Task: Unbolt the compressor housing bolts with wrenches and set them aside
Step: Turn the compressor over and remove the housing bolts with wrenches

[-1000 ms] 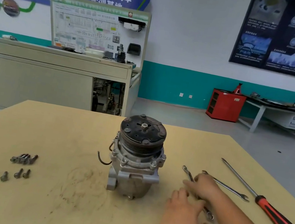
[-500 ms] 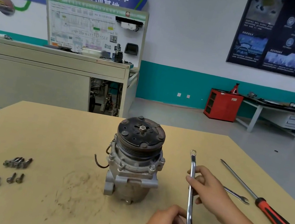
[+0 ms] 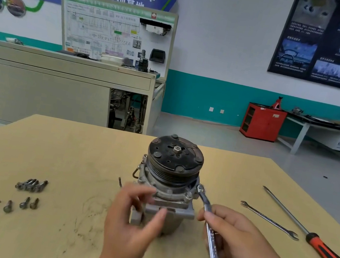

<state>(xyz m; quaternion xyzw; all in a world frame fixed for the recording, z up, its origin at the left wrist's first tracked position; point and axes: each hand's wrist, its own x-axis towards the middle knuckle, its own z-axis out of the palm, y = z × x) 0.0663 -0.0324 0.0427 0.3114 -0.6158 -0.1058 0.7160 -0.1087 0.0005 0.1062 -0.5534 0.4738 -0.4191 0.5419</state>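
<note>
Grey compressor [image 3: 166, 196], black pulley [image 3: 174, 159], red-and-black screwdriver [image 3: 329, 252], tan table [image 3: 68, 156].

- Compressor [image 3: 169, 187]: I see it upright at mid-table, grey housing below and black pulley disc on top.
- Ring wrench [image 3: 212, 234]: long and shiny, gripped in my right hand [image 3: 230, 235], slanting up so its ring end is at the housing flange's right edge.
- Open wrench [image 3: 268, 220]: flat on the table, right of the compressor, apart from it.
- Bolts [image 3: 30, 185]: loose, lying at my far left, one cluster and scattered ones nearer me.
</note>
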